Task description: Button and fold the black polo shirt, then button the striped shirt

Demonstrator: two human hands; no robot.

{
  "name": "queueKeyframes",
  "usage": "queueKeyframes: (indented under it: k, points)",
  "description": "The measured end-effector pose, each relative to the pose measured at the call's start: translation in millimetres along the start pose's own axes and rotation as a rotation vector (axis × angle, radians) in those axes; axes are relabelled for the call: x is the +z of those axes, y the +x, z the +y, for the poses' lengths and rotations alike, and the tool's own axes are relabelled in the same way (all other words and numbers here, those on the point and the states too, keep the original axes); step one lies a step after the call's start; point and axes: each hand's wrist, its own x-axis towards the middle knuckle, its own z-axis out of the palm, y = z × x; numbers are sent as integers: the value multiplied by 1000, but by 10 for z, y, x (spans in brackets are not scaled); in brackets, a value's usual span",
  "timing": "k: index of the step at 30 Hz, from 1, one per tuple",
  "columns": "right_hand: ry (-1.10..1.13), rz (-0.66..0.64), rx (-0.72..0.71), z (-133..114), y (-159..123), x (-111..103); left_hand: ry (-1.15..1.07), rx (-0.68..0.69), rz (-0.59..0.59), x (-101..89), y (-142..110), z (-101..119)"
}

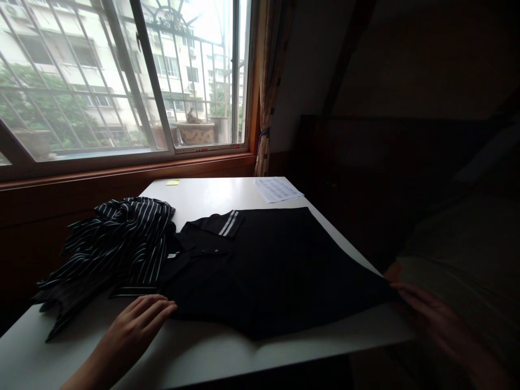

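Note:
A black polo shirt is spread on the white table, its collar toward the left and its hem toward the right. Two white stripes cross its far sleeve, and small buttons show below the collar. At the near collar end, my left hand has its fingers pressed together on the shirt's edge; its thumb is hidden. On the far right, my right hand is dim and pinches the near corner of the hem, drawing it out past the table edge. A crumpled black-and-white striped garment lies against the collar.
The white table carries printed sheets at its far right corner and a yellow sticky note at the far left. Behind stands a barred window with a tied curtain. The right side is very dark.

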Motion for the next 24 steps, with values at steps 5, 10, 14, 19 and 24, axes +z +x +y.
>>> queueKeyframes:
  k: [5,10,14,19,24]
  points:
    - [118,-77,67,-170,-179,-17,-10,-23,17,-38,71,-39]
    - [31,8,42,-246,-153,76,-32,-40,34,-47,113,-107]
    - [-74,102,-54,-217,-81,121,-54,-34,51,-35,126,-99]
    - [-237,167,-211,-157,31,98,-66,-39,18,-5,75,-47]
    - [-269,124,-424,-235,16,154,-93,18,25,-3,49,23]
